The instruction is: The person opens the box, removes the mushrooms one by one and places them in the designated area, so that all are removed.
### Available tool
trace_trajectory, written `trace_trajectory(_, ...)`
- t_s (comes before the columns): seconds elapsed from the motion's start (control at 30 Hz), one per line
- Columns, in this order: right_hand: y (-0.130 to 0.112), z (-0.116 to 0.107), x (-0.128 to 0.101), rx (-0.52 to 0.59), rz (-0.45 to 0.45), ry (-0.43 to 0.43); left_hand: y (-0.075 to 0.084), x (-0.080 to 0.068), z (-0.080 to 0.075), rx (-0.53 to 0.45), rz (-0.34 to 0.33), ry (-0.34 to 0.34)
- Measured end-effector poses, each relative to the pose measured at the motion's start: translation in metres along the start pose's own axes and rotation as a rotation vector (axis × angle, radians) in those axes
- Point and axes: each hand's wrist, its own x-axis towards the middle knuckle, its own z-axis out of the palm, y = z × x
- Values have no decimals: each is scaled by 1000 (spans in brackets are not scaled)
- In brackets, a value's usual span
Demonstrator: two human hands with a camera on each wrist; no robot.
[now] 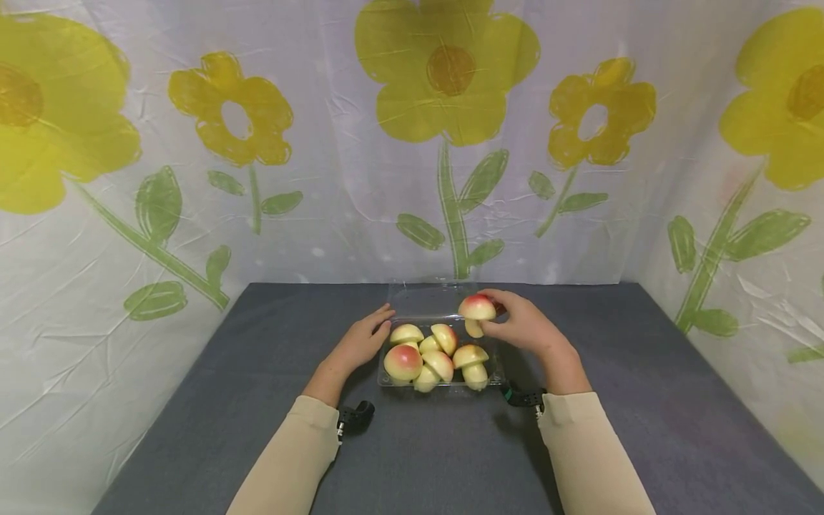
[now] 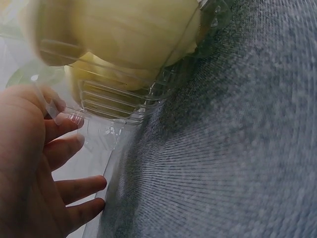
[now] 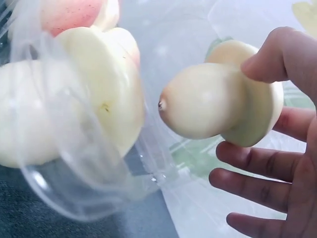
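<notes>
A dark grey felt-like tabletop (image 1: 644, 429) fills the lower half of the frame, narrowing toward the back. White crinkled cloth (image 1: 335, 179) hangs behind it and along both sides, printed with large yellow flowers (image 1: 444, 71) on green stems and leaves (image 1: 157, 204). The light is soft and even, with faint shadows

a grey cloth-covered table (image 1: 644, 400) bears a clear plastic tray (image 1: 496, 374).
</notes>
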Motion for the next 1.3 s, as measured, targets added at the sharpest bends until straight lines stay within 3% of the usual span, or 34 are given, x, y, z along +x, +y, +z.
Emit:
trace_trajectory(0.3, 2, -11, -6, -2, 30, 82, 1, 0, -1, 3, -3, 0)
trace_trajectory(0.9, 29, -21, -11, 63, 140, 177, 2, -1, -1, -4, -10, -11)
trace_trajectory(1.3, 43, -20, -13, -10, 219, 187, 1, -1, 0, 9, -12, -1)
